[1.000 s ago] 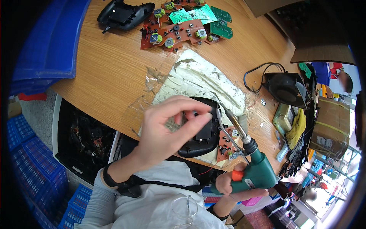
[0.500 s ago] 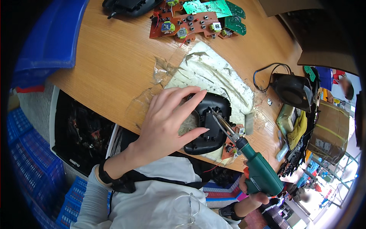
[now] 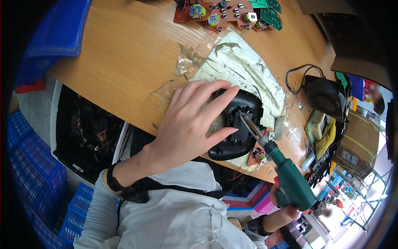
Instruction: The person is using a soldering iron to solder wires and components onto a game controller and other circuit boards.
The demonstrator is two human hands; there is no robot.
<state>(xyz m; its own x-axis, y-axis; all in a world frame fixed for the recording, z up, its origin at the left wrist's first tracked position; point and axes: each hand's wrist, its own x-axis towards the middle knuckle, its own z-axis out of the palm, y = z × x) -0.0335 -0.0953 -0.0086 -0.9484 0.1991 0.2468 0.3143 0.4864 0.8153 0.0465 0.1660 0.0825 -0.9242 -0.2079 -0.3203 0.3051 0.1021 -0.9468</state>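
My left hand (image 3: pixel 188 124) lies spread over a black plastic controller shell (image 3: pixel 238 124), pressing it onto a taped white mat (image 3: pixel 244 70) on the wooden table. My right hand (image 3: pixel 286 207) grips a green soldering tool (image 3: pixel 286 178) at the lower right. Its metal tip (image 3: pixel 244 120) touches the inside of the shell near the middle. A small brown circuit board (image 3: pixel 257 157) with wires lies just beside the shell's lower right edge.
Brown and green circuit boards (image 3: pixel 232 12) lie at the table's far edge. A black round device with a cable (image 3: pixel 325 95) sits to the right. A blue bin (image 3: pixel 58 29) is at the far left, a dark tray of parts (image 3: pixel 85 133) below the table edge.
My left hand slid right and flattened on the shell. The tool's tip moved down into the shell. The view shifted so the boards sit higher.
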